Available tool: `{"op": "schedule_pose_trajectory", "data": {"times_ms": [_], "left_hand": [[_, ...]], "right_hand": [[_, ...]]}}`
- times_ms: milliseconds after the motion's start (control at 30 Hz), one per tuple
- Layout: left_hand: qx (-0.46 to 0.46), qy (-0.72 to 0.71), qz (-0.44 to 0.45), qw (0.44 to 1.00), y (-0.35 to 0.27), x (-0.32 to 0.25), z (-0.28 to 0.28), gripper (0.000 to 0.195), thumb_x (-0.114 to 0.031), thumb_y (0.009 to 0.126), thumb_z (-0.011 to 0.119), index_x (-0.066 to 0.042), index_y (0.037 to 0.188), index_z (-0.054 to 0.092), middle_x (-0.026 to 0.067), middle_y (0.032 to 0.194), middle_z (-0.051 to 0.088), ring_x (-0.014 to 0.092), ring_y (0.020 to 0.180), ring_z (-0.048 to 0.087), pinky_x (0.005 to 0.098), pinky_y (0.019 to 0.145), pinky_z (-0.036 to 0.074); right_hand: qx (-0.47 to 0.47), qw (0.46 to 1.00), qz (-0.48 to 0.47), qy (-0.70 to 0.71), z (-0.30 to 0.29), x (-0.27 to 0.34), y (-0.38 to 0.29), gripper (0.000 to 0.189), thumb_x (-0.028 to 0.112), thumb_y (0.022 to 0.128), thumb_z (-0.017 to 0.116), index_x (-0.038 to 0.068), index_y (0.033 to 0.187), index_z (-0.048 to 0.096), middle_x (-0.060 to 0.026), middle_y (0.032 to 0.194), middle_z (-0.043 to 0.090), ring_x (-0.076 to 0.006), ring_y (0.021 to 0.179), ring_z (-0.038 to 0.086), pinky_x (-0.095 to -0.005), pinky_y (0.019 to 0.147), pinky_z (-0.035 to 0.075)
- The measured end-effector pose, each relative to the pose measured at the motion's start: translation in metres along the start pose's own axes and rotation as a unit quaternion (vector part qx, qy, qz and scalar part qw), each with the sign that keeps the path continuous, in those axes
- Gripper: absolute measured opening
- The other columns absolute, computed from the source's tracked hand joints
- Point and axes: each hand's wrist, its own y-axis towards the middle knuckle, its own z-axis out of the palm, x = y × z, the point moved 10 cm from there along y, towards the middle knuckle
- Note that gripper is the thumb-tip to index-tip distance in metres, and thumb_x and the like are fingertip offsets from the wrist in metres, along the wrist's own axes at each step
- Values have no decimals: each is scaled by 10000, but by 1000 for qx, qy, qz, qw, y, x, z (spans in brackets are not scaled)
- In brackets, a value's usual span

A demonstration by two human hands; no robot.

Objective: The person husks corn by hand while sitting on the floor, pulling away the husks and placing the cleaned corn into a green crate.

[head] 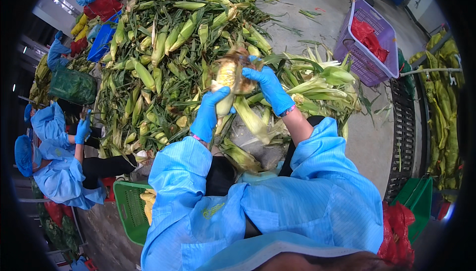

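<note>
An ear of corn (pixel 227 75) with part of its yellow kernels bare is held up before me, blurred by motion. My left hand (pixel 212 109), in a blue glove, grips its lower, pale-husked end. My right hand (pixel 269 85), also gloved in blue, is closed on brown silk and husk (pixel 246 81) at the ear's right side; its fingertips are partly hidden. A loose green husk (pixel 251 120) hangs just below the ear. Beyond both hands rises a large heap of unhusked corn (pixel 163 66).
Stripped husks (pixel 319 88) lie to the right, near a purple crate (pixel 366 44) with red mesh bags. A green crate (pixel 130 211) holding husked ears stands by my left side. Co-workers in blue smocks (pixel 55 155) sit along the left. A black floor grate (pixel 401 133) runs on the right.
</note>
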Motion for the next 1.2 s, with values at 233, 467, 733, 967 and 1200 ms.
{"op": "schedule_pose_trajectory", "data": {"times_ms": [233,467,733,967,1200], "left_hand": [[-59,226,115,966,3,10,25,439,-161,701,777,37,1054,606,84,959,656,146,808,622,293,735,510],[-68,397,91,911,3,32,-2,492,-190,683,792,43,1068,593,98,982,653,163,837,630,298,773,514],[-17,457,69,886,-15,26,12,506,-284,640,805,5,1016,630,99,960,673,152,861,638,309,782,515],[215,453,103,859,-30,17,54,537,-235,622,823,-7,1066,627,70,975,666,146,887,624,305,814,497],[-44,153,156,975,-13,-25,14,684,-153,666,797,48,1239,482,119,1083,600,169,939,588,291,820,480]], "right_hand": [[-80,990,64,-99,-23,-36,-1,238,114,734,718,-9,929,664,-69,874,665,-142,816,624,-283,783,501],[-112,990,86,-30,-31,-59,-12,219,64,723,644,-50,910,665,-87,829,675,-163,723,634,-280,702,510],[-83,979,171,78,-13,-68,-36,158,63,723,596,-39,841,619,-94,759,643,-185,620,619,-307,597,514],[21,885,375,276,23,-132,-69,193,113,848,499,-37,898,610,-126,808,661,-221,679,629,-337,676,525],[-117,926,194,301,-27,-99,-12,218,193,870,570,1,963,615,-117,923,672,-236,795,655,-370,739,537]]}}
